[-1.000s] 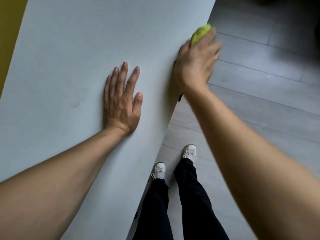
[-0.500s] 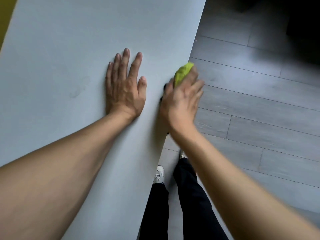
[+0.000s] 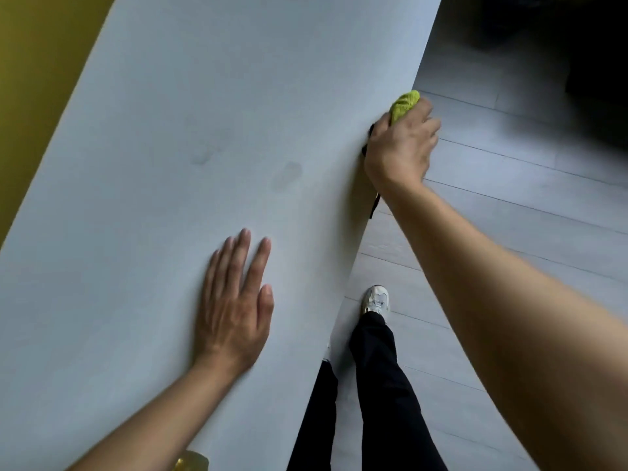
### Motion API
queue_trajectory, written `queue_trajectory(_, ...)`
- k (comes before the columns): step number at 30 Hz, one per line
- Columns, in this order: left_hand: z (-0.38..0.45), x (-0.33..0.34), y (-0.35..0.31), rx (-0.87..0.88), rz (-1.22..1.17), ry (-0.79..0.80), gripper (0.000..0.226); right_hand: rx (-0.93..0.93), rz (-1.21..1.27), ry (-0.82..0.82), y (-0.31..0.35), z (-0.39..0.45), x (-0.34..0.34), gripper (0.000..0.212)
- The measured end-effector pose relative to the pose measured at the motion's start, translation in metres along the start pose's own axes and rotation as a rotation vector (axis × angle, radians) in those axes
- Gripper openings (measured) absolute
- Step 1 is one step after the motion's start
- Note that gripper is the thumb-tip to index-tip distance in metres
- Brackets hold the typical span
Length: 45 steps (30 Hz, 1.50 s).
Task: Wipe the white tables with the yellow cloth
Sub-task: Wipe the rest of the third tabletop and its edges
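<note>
Right hand (image 3: 401,147) grips the yellow cloth (image 3: 404,103) vs the white table (image 3: 204,96) edge at approx 2 o'clock, fingers curled round it, apparently to wipe the rim. Left hand (image 3: 234,304) lies flat, fingers straight, on the tabletop at 7 o'clock, prob. as a brace. Faint smudges (image 3: 289,173) show mid-table, likely not yet wiped.

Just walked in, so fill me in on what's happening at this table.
A person is wiping a long white table. Their right hand grips a bunched yellow-green cloth against the table's right edge, while the left hand rests flat, fingers spread, on the tabletop. Two faint smudges show on the surface between the hands. The person stands on a grey plank floor.
</note>
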<state>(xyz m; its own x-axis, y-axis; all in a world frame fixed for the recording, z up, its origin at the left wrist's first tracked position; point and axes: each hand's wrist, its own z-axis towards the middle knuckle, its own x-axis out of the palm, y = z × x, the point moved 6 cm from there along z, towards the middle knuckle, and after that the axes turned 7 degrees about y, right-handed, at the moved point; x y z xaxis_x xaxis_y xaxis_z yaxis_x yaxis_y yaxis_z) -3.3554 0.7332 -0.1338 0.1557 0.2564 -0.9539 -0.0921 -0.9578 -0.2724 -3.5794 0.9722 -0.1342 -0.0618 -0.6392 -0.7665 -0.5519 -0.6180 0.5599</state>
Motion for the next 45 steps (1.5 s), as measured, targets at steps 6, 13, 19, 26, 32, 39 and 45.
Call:
queue_trajectory(6, -0.016, 0.001, 0.005, 0.002, -0.024, -0.050, 0.060, -0.010, -0.026, -0.001, -0.014, -0.044, 0.008, 0.054)
queue_trajectory(13, -0.017, 0.004, 0.009, 0.019, -0.016, -0.091, 0.061, 0.009, -0.035, 0.048, -0.084, -0.229, 0.036, 0.068)
queue_trajectory(19, -0.016, 0.005, 0.010, 0.021, -0.004, -0.119, 0.062, 0.036, -0.015, 0.048, -0.079, -0.224, 0.033, 0.064)
queue_trajectory(26, -0.016, 0.006, 0.010, 0.022, 0.020, -0.122, 0.063, 0.055, -0.044, 0.013, -0.032, -0.105, 0.013, 0.049)
queue_trajectory(32, -0.016, 0.009, 0.012, 0.017, 0.054, -0.112, 0.064, 0.035, -0.063, -0.011, -0.046, -0.136, 0.024, 0.052)
queue_trajectory(39, -0.017, 0.007, 0.012, 0.021, 0.055, -0.100, 0.063, -0.006, -0.009, 0.069, -0.108, -0.293, 0.050, 0.071)
queue_trajectory(45, -0.016, 0.007, 0.012, 0.020, 0.053, -0.068, 0.063, 0.017, 0.018, 0.072, -0.127, -0.344, 0.054, 0.070)
